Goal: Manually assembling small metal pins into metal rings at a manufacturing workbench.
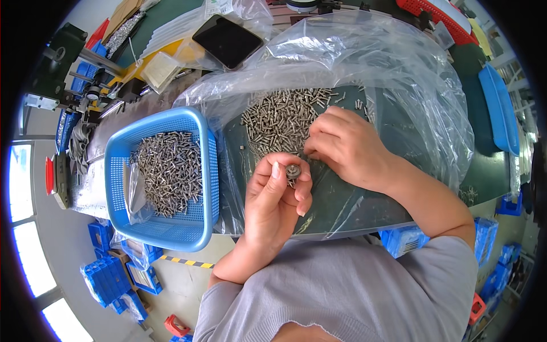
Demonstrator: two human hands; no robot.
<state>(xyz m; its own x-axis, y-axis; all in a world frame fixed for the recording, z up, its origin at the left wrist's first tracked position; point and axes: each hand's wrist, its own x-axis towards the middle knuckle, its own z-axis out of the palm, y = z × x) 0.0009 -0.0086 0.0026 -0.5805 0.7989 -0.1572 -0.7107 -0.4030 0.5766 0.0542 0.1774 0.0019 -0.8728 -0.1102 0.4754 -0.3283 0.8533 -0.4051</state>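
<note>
My left hand (pixel 272 196) is closed, palm up, with a small round metal part (pixel 293 171) pinched between thumb and fingers. A hole shows in the part's face, and a bit of thin metal pokes out below it. My right hand (pixel 347 145) is at the right edge of a heap of small metal pins (pixel 279 122), its fingertips pressed together and pointing down. What those fingertips hold, if anything, is hidden. The heap lies on clear plastic sheeting (pixel 421 74) over the dark green tabletop (pixel 342 208).
Left of my left hand stands a blue plastic basket (pixel 213 188) with many similar pins and a small clear bag inside. A black phone (pixel 228 41) lies beyond the heap. A blue tray (pixel 498 108) sits at the far right, and a metal fixture (pixel 94 77) at the far left.
</note>
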